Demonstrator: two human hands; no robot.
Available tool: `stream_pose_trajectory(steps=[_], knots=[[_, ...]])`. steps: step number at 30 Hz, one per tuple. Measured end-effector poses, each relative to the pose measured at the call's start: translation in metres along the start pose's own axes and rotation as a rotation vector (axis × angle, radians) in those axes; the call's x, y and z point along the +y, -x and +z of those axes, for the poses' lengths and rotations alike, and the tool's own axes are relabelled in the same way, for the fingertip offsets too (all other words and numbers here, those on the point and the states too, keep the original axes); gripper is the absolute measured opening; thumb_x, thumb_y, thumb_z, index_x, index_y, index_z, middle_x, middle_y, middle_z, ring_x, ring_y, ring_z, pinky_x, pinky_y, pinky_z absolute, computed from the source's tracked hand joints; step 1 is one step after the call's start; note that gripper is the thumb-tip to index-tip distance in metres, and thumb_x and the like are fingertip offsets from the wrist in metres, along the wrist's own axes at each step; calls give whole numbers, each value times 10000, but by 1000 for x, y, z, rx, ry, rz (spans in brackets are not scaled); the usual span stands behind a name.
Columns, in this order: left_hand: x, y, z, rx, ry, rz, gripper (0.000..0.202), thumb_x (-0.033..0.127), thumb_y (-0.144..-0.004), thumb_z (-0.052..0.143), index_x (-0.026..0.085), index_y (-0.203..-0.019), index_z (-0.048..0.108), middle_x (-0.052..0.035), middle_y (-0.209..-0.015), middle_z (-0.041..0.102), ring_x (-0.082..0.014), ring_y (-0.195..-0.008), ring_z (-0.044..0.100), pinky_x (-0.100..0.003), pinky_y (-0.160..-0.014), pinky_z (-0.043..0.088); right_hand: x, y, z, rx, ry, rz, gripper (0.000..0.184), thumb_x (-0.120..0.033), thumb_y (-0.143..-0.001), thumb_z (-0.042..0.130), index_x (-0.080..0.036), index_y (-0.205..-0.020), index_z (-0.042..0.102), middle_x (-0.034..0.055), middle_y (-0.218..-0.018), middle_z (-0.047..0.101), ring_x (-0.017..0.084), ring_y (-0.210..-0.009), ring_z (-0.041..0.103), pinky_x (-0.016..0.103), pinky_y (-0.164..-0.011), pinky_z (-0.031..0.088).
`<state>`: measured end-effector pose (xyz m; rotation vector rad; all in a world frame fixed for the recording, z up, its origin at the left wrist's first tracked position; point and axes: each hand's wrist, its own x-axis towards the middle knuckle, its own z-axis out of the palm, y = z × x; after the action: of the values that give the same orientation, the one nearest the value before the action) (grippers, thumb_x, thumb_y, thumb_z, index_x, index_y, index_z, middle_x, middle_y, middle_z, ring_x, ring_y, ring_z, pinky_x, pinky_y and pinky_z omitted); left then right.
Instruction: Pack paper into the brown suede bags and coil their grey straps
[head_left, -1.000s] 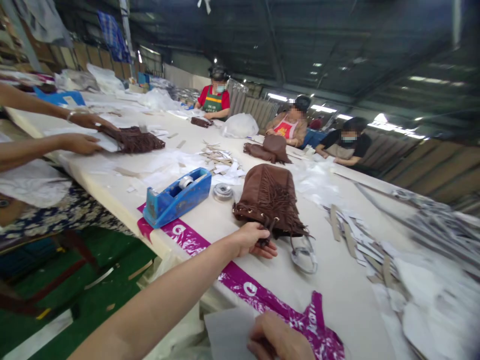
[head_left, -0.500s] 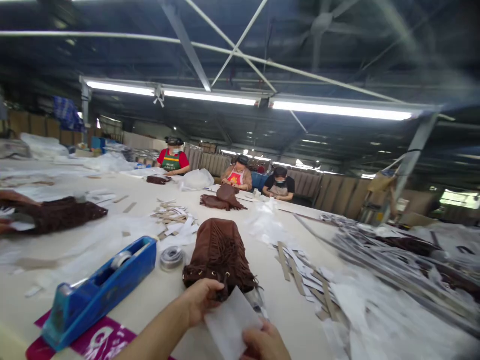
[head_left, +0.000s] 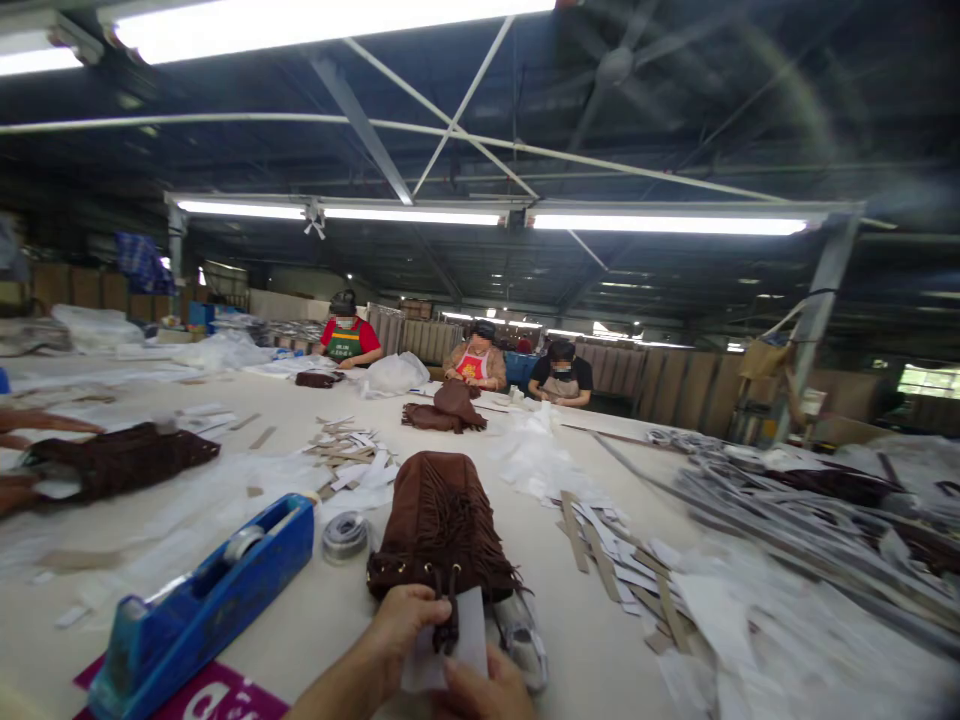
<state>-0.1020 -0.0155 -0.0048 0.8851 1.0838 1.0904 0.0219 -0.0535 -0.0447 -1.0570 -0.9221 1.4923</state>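
Note:
A brown fringed drawstring bag (head_left: 431, 505) lies on the table with its eyeletted mouth toward me. Its dark drawstring ends (head_left: 448, 625) hang over a small white paper sheet (head_left: 472, 625). My left hand (head_left: 401, 630) is closed at the bag's mouth, thumb against the drawstring; its other fingertips are partly hidden. In my right hand (head_left: 491, 690) the lower part of the paper is pinched, with the thumb near the cord ends. Just right of the bag's mouth lies a clear plastic-looking item (head_left: 521, 640), whose kind I cannot make out.
A blue tape dispenser (head_left: 217, 600) stands left, beside a tape roll (head_left: 345, 537). Paper strips (head_left: 622, 560) and plastic sheets lie right. A co-worker's hands (head_left: 30, 440) hold another brown bag (head_left: 127, 460). Several people sit across the table.
The paper has moved up and left, under the drawstring ends at the bag's mouth. My right hand has come closer to my left. The view has tilted up slightly.

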Motion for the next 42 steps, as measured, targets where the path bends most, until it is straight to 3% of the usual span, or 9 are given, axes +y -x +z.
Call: stream_pose_trajectory(steps=[4,13,16,20,23,26,31,36,42], knots=[[1,1,-6,19,-62,55,309,283,-455,824,161,-493,543,57,-456,471,-106,-497,410,-237,-513,298,-17,1,-9,-50,41,21,488,-512,-575,735,-184,-932,674,51,-845,700,186,-704,625,241,-535,475],[-2,9,-4,22,-90,123,355,472,-517,759,151,-567,616,33,-541,516,-125,-568,432,-251,-574,314,-22,-8,-17,46,444,-158,366,-482,-664,657,-224,-914,727,43,-771,697,228,-718,600,262,-501,464],[-2,9,-6,31,-84,141,353,474,-510,748,148,-548,619,32,-526,512,-127,-568,425,-255,-589,317,-17,-10,-17,-3,380,-187,388,-518,-663,678,-234,-923,727,35,-799,703,234,-748,613,282,-564,491],[-2,7,-7,64,-77,169,284,400,-505,713,143,-615,666,13,-576,580,-147,-614,475,-265,-635,349,-18,-11,-12,-130,95,-23,464,-638,-679,638,-215,-851,722,36,-765,692,222,-728,623,302,-628,503],[-3,7,-5,78,-86,186,244,342,-507,658,137,-638,678,8,-593,603,-151,-617,486,-270,-642,357,-20,-13,-8,-121,-24,35,428,-617,-639,693,-202,-743,694,19,-702,667,183,-652,596,276,-596,486],[-4,6,-4,83,-103,203,214,316,-496,631,138,-609,667,18,-565,585,-145,-593,473,-268,-621,349,-18,-20,-4,-49,52,-38,343,-490,-559,793,-192,-624,635,-17,-608,615,147,-595,547,245,-565,464],[0,10,-6,78,-139,229,221,284,-521,592,134,-665,669,-2,-634,622,-172,-655,523,-280,-663,386,-10,-35,1,49,178,-114,306,-394,-550,782,-192,-577,553,-47,-526,528,126,-535,473,217,-481,400],[0,18,-11,150,-171,305,424,218,-540,579,165,-959,554,-10,-763,654,-197,-724,582,-290,-689,439,-5,-40,-4,-12,150,-134,326,-414,-579,777,-187,-628,549,-51,-554,511,111,-540,449,203,-484,370],[-3,14,-12,246,-248,321,339,191,-564,565,191,-885,453,-13,-695,647,-216,-672,612,-303,-636,460,-2,-37,-10,-93,139,-168,330,-457,-631,760,-172,-695,606,-27,-605,555,118,-574,477,220,-536,393]])
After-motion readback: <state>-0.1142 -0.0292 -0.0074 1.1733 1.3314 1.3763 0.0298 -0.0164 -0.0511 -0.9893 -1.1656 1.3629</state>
